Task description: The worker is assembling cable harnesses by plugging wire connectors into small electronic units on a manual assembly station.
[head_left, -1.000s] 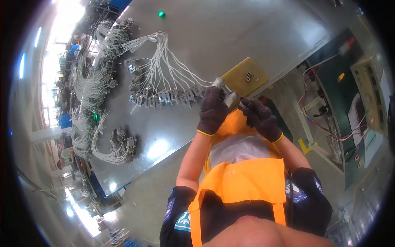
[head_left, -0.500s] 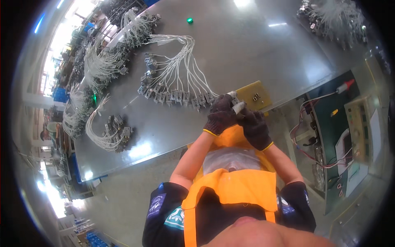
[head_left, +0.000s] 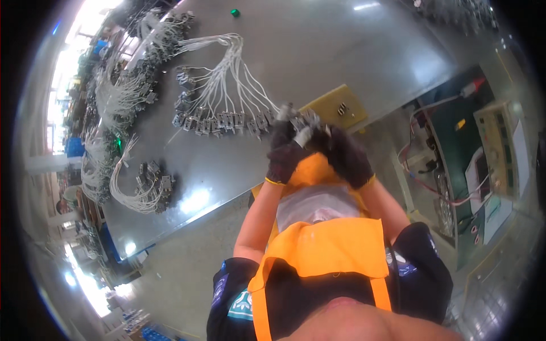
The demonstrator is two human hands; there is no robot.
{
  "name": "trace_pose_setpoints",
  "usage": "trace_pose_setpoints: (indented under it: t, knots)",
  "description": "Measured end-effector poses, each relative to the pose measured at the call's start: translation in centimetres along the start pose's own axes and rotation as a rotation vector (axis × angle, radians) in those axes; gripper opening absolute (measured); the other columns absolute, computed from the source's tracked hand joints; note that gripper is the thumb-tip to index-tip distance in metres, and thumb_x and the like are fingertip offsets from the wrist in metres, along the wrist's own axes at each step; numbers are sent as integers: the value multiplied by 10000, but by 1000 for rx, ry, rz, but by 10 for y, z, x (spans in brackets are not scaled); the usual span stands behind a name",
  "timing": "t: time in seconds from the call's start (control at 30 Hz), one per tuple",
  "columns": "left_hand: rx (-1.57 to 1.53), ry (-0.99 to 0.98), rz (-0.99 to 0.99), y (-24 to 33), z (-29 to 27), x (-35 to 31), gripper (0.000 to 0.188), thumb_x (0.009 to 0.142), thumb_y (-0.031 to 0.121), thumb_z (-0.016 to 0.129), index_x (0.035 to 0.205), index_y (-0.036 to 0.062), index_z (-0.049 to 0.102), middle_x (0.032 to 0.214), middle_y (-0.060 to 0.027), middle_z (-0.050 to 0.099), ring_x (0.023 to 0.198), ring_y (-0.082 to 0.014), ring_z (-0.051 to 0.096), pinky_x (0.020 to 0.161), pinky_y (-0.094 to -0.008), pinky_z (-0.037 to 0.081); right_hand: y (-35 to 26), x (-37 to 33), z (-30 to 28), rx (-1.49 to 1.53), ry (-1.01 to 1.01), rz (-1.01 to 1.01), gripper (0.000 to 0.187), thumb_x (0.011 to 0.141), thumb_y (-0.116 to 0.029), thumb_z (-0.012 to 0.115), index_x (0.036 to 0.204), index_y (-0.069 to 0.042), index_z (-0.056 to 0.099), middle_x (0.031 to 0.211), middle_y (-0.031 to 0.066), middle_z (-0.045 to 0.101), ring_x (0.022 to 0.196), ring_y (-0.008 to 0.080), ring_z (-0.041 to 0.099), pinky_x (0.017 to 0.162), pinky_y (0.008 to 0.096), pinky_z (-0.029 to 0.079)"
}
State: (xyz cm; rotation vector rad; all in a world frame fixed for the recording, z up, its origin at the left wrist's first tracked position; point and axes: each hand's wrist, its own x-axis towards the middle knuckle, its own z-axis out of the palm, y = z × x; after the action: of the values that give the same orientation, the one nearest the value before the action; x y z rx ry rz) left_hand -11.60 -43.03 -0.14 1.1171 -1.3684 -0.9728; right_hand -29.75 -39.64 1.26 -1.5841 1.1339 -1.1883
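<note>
My left hand (head_left: 284, 152), in a dark knit glove with a yellow cuff, is closed around a small silvery metal part (head_left: 309, 120) near the table's front edge. My right hand (head_left: 348, 158), gloved alike, meets it from the right with curled fingers; what they pinch is hidden and blurred. Just left of my hands lies a bundle of white wires (head_left: 230, 62), with small metal connectors (head_left: 219, 122) fanned out at the wire ends. Beyond my hands sits a yellow block (head_left: 330, 101) with several small metal pins (head_left: 342, 108) on it.
More wire bundles (head_left: 116, 94) crowd the table's left edge, with a smaller bundle (head_left: 139, 193) at the near left. A green round object (head_left: 235, 12) lies farther back. To the right stands a dark green surface (head_left: 446, 136) with cables and a beige box (head_left: 493, 153).
The view has shifted, so the table and its things sit farther left and higher. My hands remain together at the metal part, with their fingers slightly rearranged.
</note>
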Motion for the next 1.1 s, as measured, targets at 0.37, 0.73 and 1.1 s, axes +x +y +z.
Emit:
trace_pose_setpoints:
  t: [0.37, 0.73, 1.1]
  knots:
    - [479, -176, 171, -1, 13, 7, 640, 836, 122, 753, 1367, 8, 412, 1202, -132, 574, 1063, -202, 589, 880, -358, 501, -25, -14, -16, 466, 168, 387, 281, 1000, -163, 543, 1235, -15, 582, 897, 37, 685, 623, 84, 572, 598, 240, 493]
    - [-40, -172, -150, 31, 21, 24, 327, 840, 207, 689, 1115, 37, 638, 969, -137, 678, 889, -234, 649, 820, -344, 510, -20, 4, 3, -359, 115, -434, 163, 911, -60, 648, 1067, -39, 692, 982, 141, 685, 871, 250, 670, 750, 341, 528]
    - [-191, -138, -143, -3, 26, 5, 483, 914, 27, 642, 1361, 6, 460, 1168, -78, 620, 1023, -153, 600, 867, -311, 524, 54, -25, 15, 480, -138, 553, 249, 981, -204, 548, 1195, -99, 621, 841, 24, 634, 676, 143, 618, 572, 291, 507]
